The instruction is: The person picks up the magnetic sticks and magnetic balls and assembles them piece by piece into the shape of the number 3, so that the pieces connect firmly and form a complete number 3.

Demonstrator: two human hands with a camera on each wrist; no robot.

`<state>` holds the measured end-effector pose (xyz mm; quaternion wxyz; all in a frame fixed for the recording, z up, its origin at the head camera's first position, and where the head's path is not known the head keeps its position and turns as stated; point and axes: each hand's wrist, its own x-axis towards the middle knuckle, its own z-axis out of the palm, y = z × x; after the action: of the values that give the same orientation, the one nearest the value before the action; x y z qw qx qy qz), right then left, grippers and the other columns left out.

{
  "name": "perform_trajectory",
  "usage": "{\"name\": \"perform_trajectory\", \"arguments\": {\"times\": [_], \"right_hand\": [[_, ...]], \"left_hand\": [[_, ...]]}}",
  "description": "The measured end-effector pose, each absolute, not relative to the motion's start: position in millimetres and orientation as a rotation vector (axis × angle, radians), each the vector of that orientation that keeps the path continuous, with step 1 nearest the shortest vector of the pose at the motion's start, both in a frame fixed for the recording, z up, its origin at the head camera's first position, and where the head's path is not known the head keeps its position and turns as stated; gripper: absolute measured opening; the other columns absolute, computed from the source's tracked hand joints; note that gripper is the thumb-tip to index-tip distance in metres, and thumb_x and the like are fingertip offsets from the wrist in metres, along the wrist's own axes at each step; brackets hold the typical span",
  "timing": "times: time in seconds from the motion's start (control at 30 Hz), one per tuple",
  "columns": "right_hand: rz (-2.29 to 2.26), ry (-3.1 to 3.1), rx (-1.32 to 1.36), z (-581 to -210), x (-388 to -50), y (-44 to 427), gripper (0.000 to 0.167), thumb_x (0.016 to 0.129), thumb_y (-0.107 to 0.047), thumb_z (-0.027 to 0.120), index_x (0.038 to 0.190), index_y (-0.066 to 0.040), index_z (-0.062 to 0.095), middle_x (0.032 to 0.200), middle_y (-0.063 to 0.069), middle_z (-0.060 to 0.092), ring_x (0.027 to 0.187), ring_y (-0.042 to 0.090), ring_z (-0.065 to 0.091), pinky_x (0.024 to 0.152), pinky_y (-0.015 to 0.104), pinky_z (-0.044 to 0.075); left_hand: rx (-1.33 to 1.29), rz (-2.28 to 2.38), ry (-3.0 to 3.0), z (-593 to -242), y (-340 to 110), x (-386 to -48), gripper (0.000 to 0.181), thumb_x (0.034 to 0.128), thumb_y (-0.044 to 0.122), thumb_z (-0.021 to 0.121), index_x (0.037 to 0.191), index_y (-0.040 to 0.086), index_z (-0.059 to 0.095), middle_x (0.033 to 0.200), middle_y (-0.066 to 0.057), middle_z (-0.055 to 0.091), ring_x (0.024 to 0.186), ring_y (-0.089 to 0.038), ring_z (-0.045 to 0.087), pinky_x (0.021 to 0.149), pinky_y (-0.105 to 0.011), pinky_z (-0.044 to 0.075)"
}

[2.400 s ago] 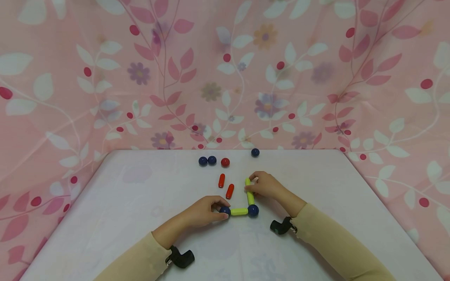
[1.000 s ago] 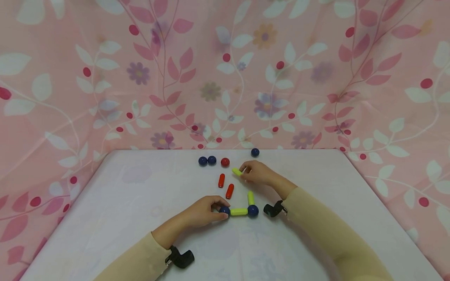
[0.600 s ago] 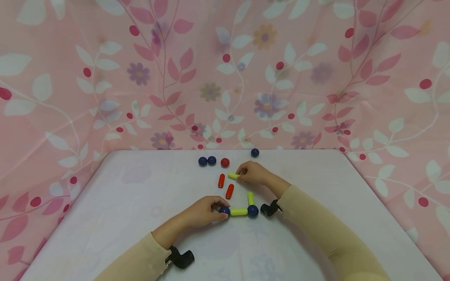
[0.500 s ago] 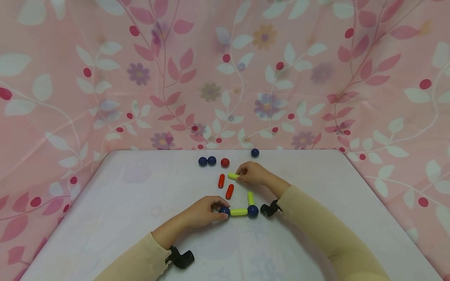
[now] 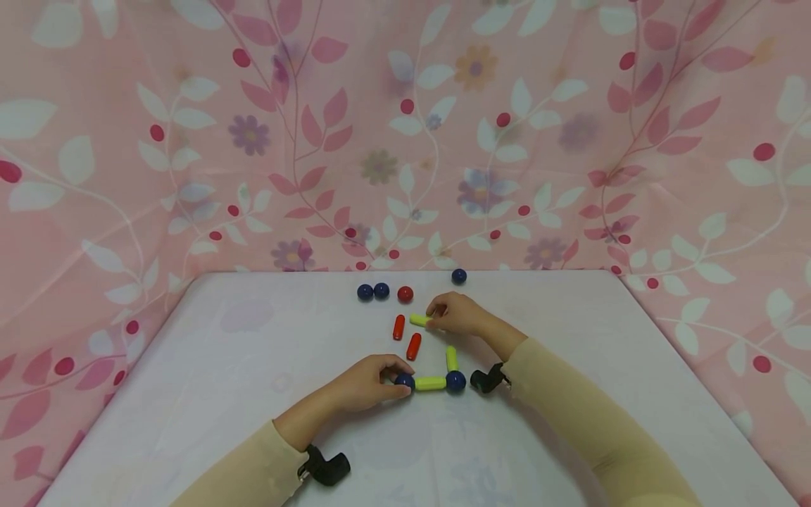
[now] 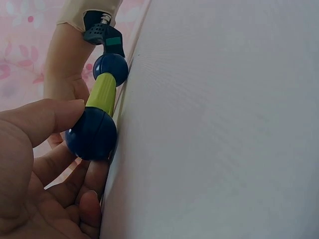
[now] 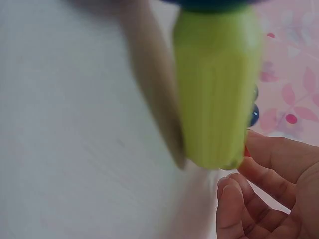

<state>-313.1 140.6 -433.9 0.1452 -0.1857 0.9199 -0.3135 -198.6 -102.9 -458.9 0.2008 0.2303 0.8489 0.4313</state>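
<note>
My left hand (image 5: pixel 370 382) pinches a blue ball (image 6: pixel 92 134) between thumb and fingers on the table. A yellow-green rod (image 5: pixel 431 384) joins that ball to a second blue ball (image 5: pixel 455 382) on its right. From the second ball another yellow-green rod (image 5: pixel 452 358) points away from me; it looms large in the right wrist view. Farther back, my right hand (image 5: pixel 457 313) pinches a loose yellow-green rod (image 5: pixel 419 320) by its right end. Only a sliver of this rod shows in the right wrist view.
Two red rods (image 5: pixel 398 327) lie just left of the loose rod. Behind them sit a red ball (image 5: pixel 405 294) and two touching blue balls (image 5: pixel 373 291). One more blue ball (image 5: pixel 459 276) lies by the far edge of the white table (image 5: pixel 253 338), before a floral curtain (image 5: pixel 405 141).
My right hand has taken one yellow-green rod off the end of the standing-off rod and carried it back and left beside the red rods. Lately it barely moves. My left hand has stayed put.
</note>
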Motion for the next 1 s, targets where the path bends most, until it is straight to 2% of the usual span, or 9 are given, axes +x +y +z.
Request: {"name": "perform_trajectory", "arguments": {"times": [0.23, 0.47, 0.57, 0.7, 1.0], "right_hand": [[-0.878, 2.722, -0.612, -407, -318, 153, 0.027, 0.092, -0.021, 0.073, 0.113, -0.003, 0.07, 0.094, 0.004, 0.065, 0.084, 0.019, 0.057, 0.073, 0.029, 0.05], [-0.985, 2.751, -0.53, -395, -332, 172, 0.029, 0.094, -0.019, 0.071, 0.117, 0.0, 0.068, 0.098, 0.008, 0.065, 0.081, 0.02, 0.06, 0.071, 0.03, 0.053], [-1.025, 2.783, -0.488, -396, -341, 177, 0.026, 0.095, -0.018, 0.07, 0.114, -0.001, 0.069, 0.099, 0.009, 0.065, 0.081, 0.021, 0.062, 0.072, 0.031, 0.053], [-1.022, 2.874, -0.448, -401, -350, 180, 0.022, 0.094, -0.016, 0.07, 0.11, -0.001, 0.07, 0.101, 0.011, 0.066, 0.089, 0.025, 0.06, 0.076, 0.035, 0.05], [-1.104, 2.978, -0.251, -429, -369, 188, 0.029, 0.095, -0.02, 0.069, 0.115, 0.0, 0.067, 0.115, 0.018, 0.064, 0.106, 0.033, 0.059, 0.092, 0.045, 0.047]], "left_hand": [[0.633, 1.191, 2.39, -458, -103, -198, 0.028, 0.0921, 0.03, 0.074, 0.118, 0.018, 0.069, 0.1, 0.006, 0.062, 0.094, -0.016, 0.054, 0.08, -0.031, 0.046], [0.623, 1.181, 2.401, -458, -103, -197, 0.029, 0.092, 0.031, 0.074, 0.118, 0.02, 0.069, 0.1, 0.007, 0.062, 0.095, -0.016, 0.054, 0.081, -0.03, 0.047], [0.619, 1.191, 2.398, -459, -104, -197, 0.029, 0.092, 0.03, 0.074, 0.118, 0.019, 0.069, 0.1, 0.006, 0.062, 0.095, -0.016, 0.054, 0.081, -0.029, 0.047], [0.623, 1.201, 2.397, -458, -105, -196, 0.029, 0.0921, 0.03, 0.074, 0.118, 0.019, 0.069, 0.1, 0.006, 0.062, 0.094, -0.016, 0.054, 0.08, -0.028, 0.046], [0.617, 1.207, 2.387, -460, -103, -197, 0.027, 0.0924, 0.031, 0.074, 0.118, 0.022, 0.069, 0.102, 0.009, 0.062, 0.096, -0.015, 0.054, 0.083, -0.031, 0.046]]}}
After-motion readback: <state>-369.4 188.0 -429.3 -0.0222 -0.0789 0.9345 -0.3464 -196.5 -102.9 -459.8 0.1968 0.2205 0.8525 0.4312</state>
